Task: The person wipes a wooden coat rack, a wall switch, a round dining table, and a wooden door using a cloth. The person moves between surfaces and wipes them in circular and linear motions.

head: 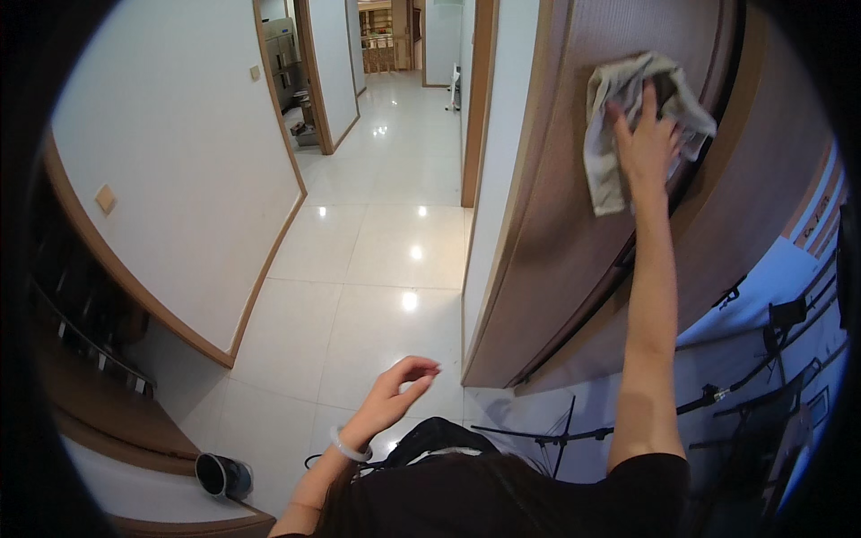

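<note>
My right hand is spread over a crumpled, pale cloth, pressing it against a brown wooden door panel with fine vertical ribbing. The arm reaches far up and forward. Part of the cloth hangs loose below the palm, and its folds hide the door surface behind. Low in front of my body, my left hand hovers with its fingers loosely curled and the thumb apart, holding nothing. A pale bangle circles that wrist.
Glossy tiles run down a corridor ahead. A white wall trimmed in wood stands left. A dark bin sits at lower left. Black stand legs spread over the floor at right, near the door's foot.
</note>
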### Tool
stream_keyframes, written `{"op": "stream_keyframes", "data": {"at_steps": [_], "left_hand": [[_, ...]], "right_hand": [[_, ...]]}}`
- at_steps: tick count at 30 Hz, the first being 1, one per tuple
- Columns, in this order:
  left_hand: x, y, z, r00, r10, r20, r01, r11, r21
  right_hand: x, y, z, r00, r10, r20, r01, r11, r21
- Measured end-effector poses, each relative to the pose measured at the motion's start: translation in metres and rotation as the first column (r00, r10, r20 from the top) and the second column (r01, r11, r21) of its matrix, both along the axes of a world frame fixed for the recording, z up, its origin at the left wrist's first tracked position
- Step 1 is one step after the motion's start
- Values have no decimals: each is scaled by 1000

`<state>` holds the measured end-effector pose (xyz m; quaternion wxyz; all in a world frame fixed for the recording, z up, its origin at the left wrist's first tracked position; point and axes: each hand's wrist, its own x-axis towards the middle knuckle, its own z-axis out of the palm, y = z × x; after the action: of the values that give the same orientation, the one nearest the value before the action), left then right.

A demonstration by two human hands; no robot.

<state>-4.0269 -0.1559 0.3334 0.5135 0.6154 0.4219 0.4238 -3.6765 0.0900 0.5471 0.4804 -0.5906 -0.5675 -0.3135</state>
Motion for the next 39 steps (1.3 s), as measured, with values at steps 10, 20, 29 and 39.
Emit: {"op": "stream_keyframes", "data": {"at_steps": [10, 20, 29, 39], "left_hand": [[143, 80, 118, 942, -52, -331, 294, 603, 742], [223, 177, 116, 876, 359, -323, 202, 335, 920], [219, 225, 246, 853, 517, 70, -105, 39, 994], [190, 228, 109, 667, 679, -309, 293, 142, 945]], "right_hand": [[1, 15, -19, 989, -145, 29, 136, 968, 209], [-4, 3, -146, 959, -23, 283, 121, 935, -334], [-8, 5, 57, 793, -64, 606, 42, 998, 52], [-21, 23, -115, 904, 44, 425, -92, 992, 92]]}}
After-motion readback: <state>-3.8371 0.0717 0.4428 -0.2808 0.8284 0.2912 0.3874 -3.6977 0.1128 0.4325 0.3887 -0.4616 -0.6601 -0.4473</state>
